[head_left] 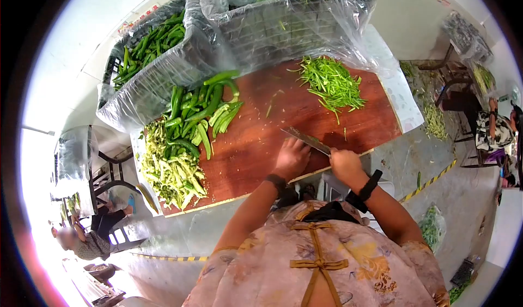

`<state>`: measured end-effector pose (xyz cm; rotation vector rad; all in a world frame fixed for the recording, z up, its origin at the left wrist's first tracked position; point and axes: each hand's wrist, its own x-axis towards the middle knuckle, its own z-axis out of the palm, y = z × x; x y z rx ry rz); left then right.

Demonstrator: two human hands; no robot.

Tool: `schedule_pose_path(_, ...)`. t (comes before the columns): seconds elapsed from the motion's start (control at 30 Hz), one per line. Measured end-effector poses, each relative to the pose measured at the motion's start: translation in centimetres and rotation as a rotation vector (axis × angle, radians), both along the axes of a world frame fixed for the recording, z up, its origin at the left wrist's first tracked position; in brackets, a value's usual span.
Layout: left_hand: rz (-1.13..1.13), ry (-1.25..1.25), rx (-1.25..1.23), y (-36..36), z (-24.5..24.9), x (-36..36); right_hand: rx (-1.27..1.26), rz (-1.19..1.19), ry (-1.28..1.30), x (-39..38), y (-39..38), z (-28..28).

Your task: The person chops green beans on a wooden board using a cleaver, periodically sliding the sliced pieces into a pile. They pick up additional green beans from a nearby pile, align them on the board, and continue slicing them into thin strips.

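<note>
My right hand (347, 167) is closed round the handle of a knife (306, 138), whose blade points left and away over the brown board (256, 143). Close beside the blade, near the front edge of the board, my left hand (292, 157) presses down with its fingers curled. What lies under those fingers is hidden. On the left of the board are long green peppers (210, 108), some of them cut open, with a pile of pale green pepper cores (170, 173) in front of them. A heap of thin green strips (332, 83) lies at the back right.
Behind the board stand a plastic-lined crate of green peppers (155, 43) and another lined crate (294, 26). Yellow-black tape (430, 181) and a bag of greens (432, 228) are on the floor at right. One person (90, 241) sits at left, another (494, 127) at right.
</note>
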<state>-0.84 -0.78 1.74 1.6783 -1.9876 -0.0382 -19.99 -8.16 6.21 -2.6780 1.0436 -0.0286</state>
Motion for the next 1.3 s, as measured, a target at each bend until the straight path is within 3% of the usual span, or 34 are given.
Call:
schedule_pose_path(0.23, -0.006, 0.043, -0.045, -0.2, -0.1, 0.0, -0.046, -0.020, -0.081, 3.5, -2.2, -1.7)
schedule_pose_path(0.7, -0.014, 0.072, -0.056, -0.2, 0.4, 0.1, 0.006, -0.025, -0.015, -0.2, 0.6, 0.1)
schedule_pose_path(0.97, -0.028, 0.103, -0.086, -0.2, 0.0, 0.2, -0.066, -0.039, -0.083, 4.0, -2.8, -1.6)
schedule_pose_path(1.17, 0.030, 0.081, 0.017, 0.1, 0.6, -0.1, -0.016, -0.028, 0.018, 0.6, -0.5, 0.0)
schedule_pose_path(1.3, 0.021, 0.042, -0.061, 0.0, 0.3, 0.1, 0.003, -0.016, 0.049, 0.0, 0.7, 1.0)
